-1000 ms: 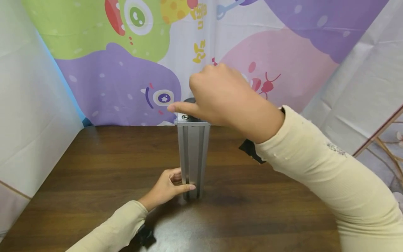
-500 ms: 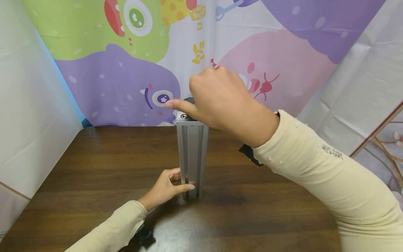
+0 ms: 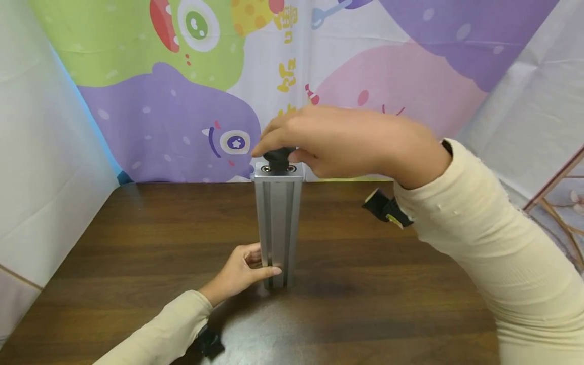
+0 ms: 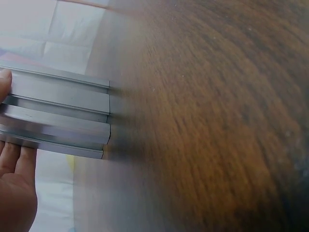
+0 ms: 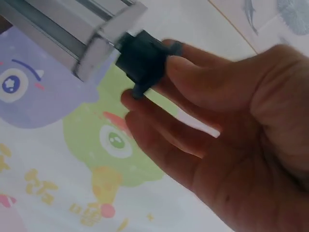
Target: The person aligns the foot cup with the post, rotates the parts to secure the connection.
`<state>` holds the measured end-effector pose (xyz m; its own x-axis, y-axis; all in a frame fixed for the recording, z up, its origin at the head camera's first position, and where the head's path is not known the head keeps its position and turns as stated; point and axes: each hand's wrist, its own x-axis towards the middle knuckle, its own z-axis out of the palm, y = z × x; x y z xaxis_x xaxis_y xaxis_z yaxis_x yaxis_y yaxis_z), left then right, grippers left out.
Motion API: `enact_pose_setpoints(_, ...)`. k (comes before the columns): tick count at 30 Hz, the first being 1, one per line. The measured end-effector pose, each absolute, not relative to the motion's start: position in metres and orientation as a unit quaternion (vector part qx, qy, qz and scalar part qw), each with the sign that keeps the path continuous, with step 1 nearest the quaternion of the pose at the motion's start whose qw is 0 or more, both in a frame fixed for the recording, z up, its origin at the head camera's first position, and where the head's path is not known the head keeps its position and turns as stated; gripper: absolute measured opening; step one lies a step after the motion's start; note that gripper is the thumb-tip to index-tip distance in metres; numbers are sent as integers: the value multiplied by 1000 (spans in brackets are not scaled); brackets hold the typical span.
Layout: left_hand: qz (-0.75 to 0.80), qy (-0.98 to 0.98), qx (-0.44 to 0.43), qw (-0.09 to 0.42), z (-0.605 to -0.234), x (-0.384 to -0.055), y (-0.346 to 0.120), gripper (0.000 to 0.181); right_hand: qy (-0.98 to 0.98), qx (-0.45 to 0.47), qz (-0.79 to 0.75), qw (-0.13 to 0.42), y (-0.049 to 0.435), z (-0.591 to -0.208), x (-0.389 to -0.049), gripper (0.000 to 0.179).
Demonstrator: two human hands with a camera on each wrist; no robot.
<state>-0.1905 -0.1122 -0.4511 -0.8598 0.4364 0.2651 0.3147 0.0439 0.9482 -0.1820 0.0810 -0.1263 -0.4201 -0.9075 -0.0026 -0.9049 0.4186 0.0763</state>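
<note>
An upright aluminium extrusion profile [image 3: 284,218] with grooved sides stands on the wooden table. Low on it, my left hand [image 3: 241,271] grips it, the thumb across the near face and the fingers behind. On the profile's top end plate, between two screws, sits a black knob [image 3: 279,160] with lobes. My right hand [image 3: 351,142] holds this knob from above and the right, thumb on one side and fingers round the other. The right wrist view shows the thumb touching the dark knob [image 5: 145,60]. In the left wrist view the profile's lower end [image 4: 72,104] meets the table.
Behind the wooden table [image 3: 388,289] hangs a printed cartoon curtain [image 3: 182,116], with white cloth [image 3: 515,121] at the sides. Black straps with wrist gear [image 3: 388,209] hang under the sleeves.
My right hand has turned about the knob: its thumb, which pointed left over the top, is now at the knob's right side, with the fingers over it. My left hand and the profile have stayed put.
</note>
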Motion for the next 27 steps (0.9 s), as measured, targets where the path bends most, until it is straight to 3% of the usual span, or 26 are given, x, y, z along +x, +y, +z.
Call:
enact_pose_setpoints(4, 642, 720, 259, 52, -452, -190, -112, 37, -872, 483, -42, 63, 72, -132, -178, 22)
enact_pose_setpoints(5, 643, 719, 258, 53, -451, -190, -112, 38, -883, 460, -47, 79, 69, -134, -176, 21)
enact_pose_setpoints(9, 643, 719, 258, 54, -450, -189, -112, 39, -917, 359, -61, 162, 59, -146, -170, 52)
enact_pose_setpoints(14, 644, 716, 262, 60, -451, -190, -112, 38, -913, 306, -81, 256, 53, -156, -169, 62)
enact_pose_setpoints(23, 641, 719, 265, 52, -449, -189, -112, 37, -919, 288, -79, 257, 51, -156, -168, 62)
enact_pose_setpoints(27, 641, 718, 264, 56, -449, -189, -112, 38, -934, 264, -75, 229, 50, -154, -166, 65)
